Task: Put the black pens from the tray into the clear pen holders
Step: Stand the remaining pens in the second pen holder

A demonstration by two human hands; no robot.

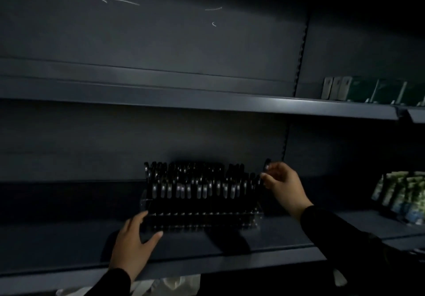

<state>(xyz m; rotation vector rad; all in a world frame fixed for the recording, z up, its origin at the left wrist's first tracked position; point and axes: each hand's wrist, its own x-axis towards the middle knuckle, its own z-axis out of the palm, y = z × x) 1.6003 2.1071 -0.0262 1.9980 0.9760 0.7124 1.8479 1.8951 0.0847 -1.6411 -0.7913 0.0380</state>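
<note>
A clear pen holder (248,221) stands on the dark lower shelf (69,245), packed with several upright black pens (195,180) with silver clips. My left hand (133,242) grips the holder's front left corner, thumb along the front edge. At the right end of the rows, my right hand (282,184) pinches the top of one black pen (266,165) that stands a little higher than the others. The scene is dim and the tray is not in view.
An upper shelf (207,106) runs across above, with boxed goods (358,91) at its right end. Green and white packets (400,196) stand on the lower shelf at far right. Something pale (174,284) shows below the shelf edge.
</note>
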